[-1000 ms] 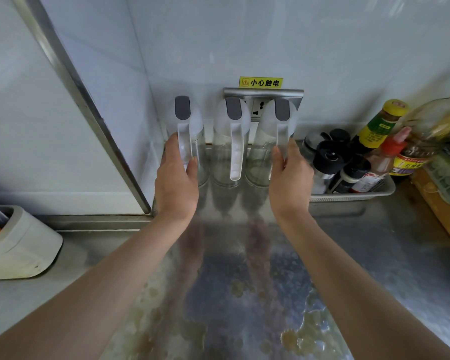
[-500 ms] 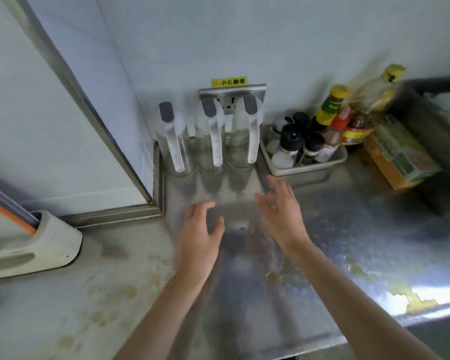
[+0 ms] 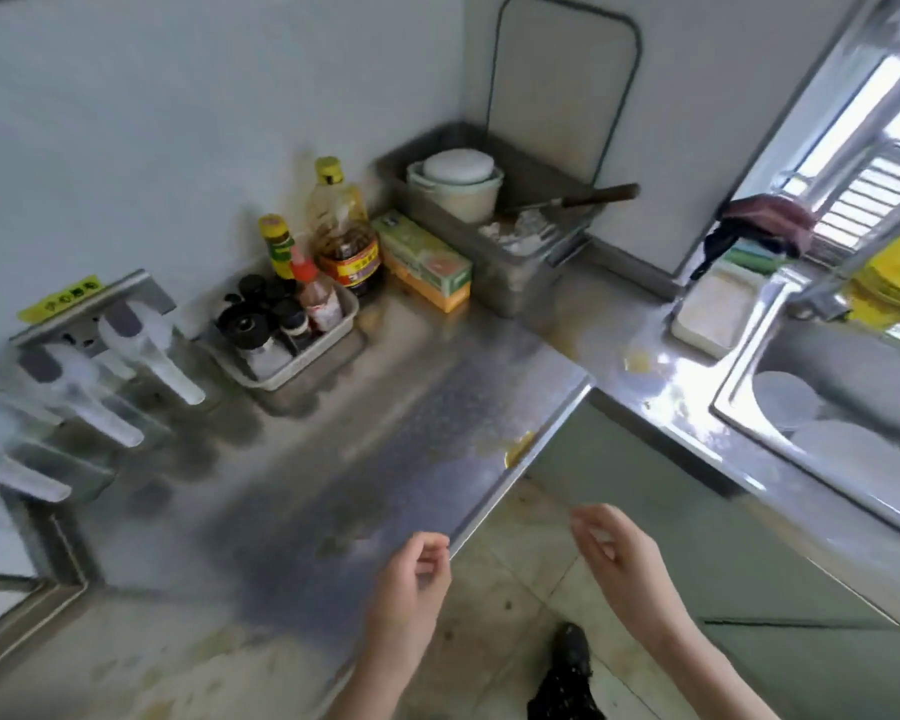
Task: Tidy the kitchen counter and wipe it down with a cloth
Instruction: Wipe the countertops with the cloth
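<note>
Head view: a grey tray (image 3: 280, 380) stands at the back of the steel counter (image 3: 396, 407) and holds several dark-capped jars (image 3: 245, 324) and a red-capped sauce bottle (image 3: 315, 296). Just behind the tray stand a yellow-capped bottle (image 3: 279, 244) and a large oil bottle (image 3: 341, 236) with dark liquid in its lower part. Left of the tray, three clear dispensers (image 3: 74, 397) line the wall; what they hold is too blurred to tell. Right of the tray lies a green and orange box (image 3: 427, 262), and beyond it a metal tub (image 3: 510, 288) holds a stack of pale bowls (image 3: 458, 184), with a knife (image 3: 588, 197) laid across it. Far right of the tray, the sink (image 3: 739, 392) contains white plates (image 3: 842, 454), and a dark red cloth (image 3: 770, 220) hangs above it.

Well in front of the tray, the left hand (image 3: 411, 579) hovers over the counter's front edge, fingers loosely curled, holding nothing. The right hand (image 3: 619, 553) hangs past that edge above the floor, also loosely curled and empty.
</note>
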The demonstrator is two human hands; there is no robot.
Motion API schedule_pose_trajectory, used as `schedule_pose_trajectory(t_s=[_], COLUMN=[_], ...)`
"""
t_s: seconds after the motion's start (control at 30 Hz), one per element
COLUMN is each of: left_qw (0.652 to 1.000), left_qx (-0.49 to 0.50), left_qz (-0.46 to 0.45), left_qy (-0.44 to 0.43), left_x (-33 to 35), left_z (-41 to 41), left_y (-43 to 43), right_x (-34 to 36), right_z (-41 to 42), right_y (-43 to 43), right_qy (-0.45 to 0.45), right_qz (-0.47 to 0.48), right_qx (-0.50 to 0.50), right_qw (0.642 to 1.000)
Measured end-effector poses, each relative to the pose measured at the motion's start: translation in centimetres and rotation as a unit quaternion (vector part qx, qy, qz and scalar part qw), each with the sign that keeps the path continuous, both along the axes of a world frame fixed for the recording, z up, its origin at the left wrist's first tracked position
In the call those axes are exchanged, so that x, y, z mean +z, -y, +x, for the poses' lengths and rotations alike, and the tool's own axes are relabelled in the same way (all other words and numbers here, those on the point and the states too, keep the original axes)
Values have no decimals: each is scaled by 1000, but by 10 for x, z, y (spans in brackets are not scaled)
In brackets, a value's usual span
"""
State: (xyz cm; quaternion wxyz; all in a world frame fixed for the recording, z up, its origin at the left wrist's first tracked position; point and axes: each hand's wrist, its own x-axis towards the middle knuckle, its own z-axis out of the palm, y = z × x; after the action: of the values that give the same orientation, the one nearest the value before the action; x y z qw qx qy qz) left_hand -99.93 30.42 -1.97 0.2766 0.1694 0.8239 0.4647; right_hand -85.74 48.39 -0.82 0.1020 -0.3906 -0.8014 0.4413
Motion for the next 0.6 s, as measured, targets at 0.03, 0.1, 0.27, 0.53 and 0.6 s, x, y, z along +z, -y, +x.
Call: schedule_pose_trajectory(t_s=[0.03, 0.1, 0.27, 0.53, 0.6], left_qw=[1000, 998, 994, 987, 983], left_qx=[-23, -58, -106, -148, -171], left_qz=[2, 7, 10, 38, 48], left_qy=[0, 2, -27, -47, -52], left_x=[4, 9, 17, 47, 57], left_z=[4, 11, 13, 1, -6], left_y=[-17, -50, -139, -292, -326], right_x=[1, 2, 4, 37, 48], right_z=[14, 39, 75, 66, 52], right_y=[-12, -36, -106, -242, -274], right_qy=[-5, -10, -18, -60, -71], right_qz=[5, 4, -9, -66, -60], right_qx=[-20, -59, -132, -176, -174], right_qw=[1000, 998, 991, 980, 980])
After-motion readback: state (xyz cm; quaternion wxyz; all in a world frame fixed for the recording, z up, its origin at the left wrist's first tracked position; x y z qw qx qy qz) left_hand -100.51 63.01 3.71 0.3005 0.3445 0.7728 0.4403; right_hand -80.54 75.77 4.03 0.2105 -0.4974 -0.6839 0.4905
